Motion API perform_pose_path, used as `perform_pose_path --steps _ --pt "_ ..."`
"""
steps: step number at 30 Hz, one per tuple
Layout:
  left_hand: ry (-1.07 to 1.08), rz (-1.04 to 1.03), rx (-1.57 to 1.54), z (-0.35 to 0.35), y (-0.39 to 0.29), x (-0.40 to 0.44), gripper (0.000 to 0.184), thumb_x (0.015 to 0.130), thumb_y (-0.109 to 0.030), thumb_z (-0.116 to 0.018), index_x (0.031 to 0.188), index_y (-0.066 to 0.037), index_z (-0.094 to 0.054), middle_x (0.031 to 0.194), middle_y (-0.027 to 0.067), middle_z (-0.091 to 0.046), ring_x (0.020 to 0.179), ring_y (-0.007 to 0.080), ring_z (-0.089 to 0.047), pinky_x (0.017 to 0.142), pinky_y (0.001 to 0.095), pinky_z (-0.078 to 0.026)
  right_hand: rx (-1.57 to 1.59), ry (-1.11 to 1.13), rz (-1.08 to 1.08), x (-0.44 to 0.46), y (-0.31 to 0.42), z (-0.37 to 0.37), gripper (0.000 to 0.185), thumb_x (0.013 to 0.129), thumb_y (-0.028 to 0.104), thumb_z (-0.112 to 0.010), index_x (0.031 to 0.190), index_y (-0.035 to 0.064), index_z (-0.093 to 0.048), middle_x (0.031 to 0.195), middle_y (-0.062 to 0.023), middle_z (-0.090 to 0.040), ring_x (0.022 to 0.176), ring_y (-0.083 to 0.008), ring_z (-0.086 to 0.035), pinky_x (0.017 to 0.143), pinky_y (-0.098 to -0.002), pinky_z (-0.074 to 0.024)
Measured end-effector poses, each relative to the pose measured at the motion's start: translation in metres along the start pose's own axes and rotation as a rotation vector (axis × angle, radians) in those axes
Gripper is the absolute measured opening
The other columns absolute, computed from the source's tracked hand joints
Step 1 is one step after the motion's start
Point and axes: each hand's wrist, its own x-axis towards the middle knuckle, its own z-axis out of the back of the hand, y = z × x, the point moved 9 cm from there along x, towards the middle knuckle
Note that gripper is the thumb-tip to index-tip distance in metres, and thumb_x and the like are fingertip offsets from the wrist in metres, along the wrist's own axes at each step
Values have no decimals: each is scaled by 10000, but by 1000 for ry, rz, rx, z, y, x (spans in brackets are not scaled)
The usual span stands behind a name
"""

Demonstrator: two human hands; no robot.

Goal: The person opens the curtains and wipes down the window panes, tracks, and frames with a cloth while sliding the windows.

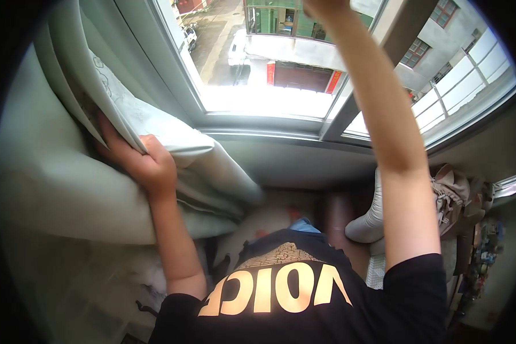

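A pale green curtain (51,166) hangs down the left side in thick folds. My left hand (146,163) grips its edge, the thumb on the near side and the fingers partly hidden behind the cloth. A lighter patterned layer (137,112) shows inside the fold. My right arm reaches up across the window (252,123). At the top edge of the picture, my right hand (327,8) is cut off, so its fingers and anything in them are hidden.
A grey window sill (292,157) runs below the glass. On the right are a padded white chair arm (367,218), a beige backpack (452,192) and cluttered shelves (481,264). Outside lie a street and buildings.
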Motion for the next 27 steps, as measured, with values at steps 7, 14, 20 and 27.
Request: perform_pose_path --steps 7,14,20,27 --pt "-3 -34 1 3 -8 8 660 803 -31 -439 1444 55 -311 1442 257 -373 1312 451 -333 1128 497 -215 -21 504 -444 -212 1 15 505 857 192 -564 1347 139 -452 1520 -263 -261 1284 -412 -418 958 -597 -314" --pt "-25 -40 -37 4 -19 7 705 750 61 -420 1447 52 -316 1445 261 -372 1340 478 -308 1138 514 -205 99 687 -694 -356 36 43 640 845 176 -601 1386 -48 -343 1481 -386 -209 1324 -524 -313 1043 -579 -276" --pt "14 -6 -175 1 -29 11 706 748 109 -381 1448 86 -290 1451 265 -379 1360 390 -370 1146 413 -257 -58 641 -892 -402 39 70 675 793 165 -659 1399 75 -375 1455 -278 -330 1300 -459 -363 1068 -564 -263" --pt "52 33 -115 -5 -21 7 695 762 105 -408 1448 81 -295 1459 250 -384 1371 384 -362 1150 404 -267 101 804 -737 -411 34 62 532 638 76 -704 1159 88 -597 1206 -177 -489 1171 -386 -456 971 -531 -348"
